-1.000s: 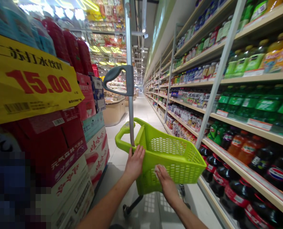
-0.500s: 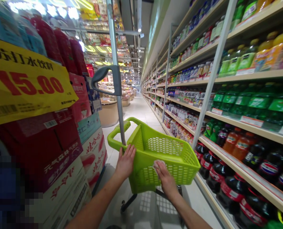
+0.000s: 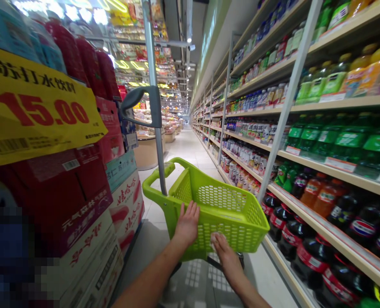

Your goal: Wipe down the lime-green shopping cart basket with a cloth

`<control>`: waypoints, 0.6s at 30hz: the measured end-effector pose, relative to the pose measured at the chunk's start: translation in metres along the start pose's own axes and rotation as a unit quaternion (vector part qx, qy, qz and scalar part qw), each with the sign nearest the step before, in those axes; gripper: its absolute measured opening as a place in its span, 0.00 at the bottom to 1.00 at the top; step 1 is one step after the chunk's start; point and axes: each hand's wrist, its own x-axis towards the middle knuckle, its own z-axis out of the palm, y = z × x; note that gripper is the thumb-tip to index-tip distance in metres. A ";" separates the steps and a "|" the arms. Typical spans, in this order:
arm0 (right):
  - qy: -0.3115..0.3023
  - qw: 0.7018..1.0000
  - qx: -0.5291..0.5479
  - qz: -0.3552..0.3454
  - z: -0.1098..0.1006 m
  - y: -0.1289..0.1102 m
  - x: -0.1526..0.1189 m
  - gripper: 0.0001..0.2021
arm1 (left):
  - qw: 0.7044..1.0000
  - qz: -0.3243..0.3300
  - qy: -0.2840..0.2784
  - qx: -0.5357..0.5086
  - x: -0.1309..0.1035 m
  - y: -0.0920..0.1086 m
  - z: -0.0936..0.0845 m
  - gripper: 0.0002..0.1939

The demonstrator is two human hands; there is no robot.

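Note:
A lime-green shopping basket cart (image 3: 241,231) with perforated sides stands in front of me, its inside bare. My left hand (image 3: 187,222) lies on the near side wall just under the rim, fingers stretched out. Lower and further right, my right hand (image 3: 225,253) presses a crumpled white tissue (image 3: 213,240) against the same perforated wall. A grey metal pole (image 3: 159,154) with a dark grey hooked handle (image 3: 140,107) rises at the cart's left end, beside the green handle loop (image 3: 149,184).
Shelves (image 3: 305,171) of bottled drinks run along the right, close to the cart. Stacked drink cartons (image 3: 90,222) with a yellow price sign (image 3: 42,107) stand on the left. A tiled aisle floor (image 3: 190,145) stretches ahead past round display stands (image 3: 146,152).
My left hand has slid right along the side wall, away from the pole's base. My right hand has moved down a little with the tissue.

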 end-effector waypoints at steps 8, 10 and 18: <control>0.055 0.998 0.010 0.018 -0.038 0.016 0.025 0.32 | 1.000 -0.015 0.004 -0.017 0.002 0.007 0.004 0.30; 0.049 0.999 -0.002 0.015 -0.033 0.022 0.023 0.32 | 0.999 -0.025 0.004 -0.020 0.004 0.010 0.005 0.30; 0.028 0.999 -0.013 0.012 -0.031 0.030 -0.017 0.33 | 0.999 -0.030 -0.010 -0.017 0.007 0.016 -0.001 0.29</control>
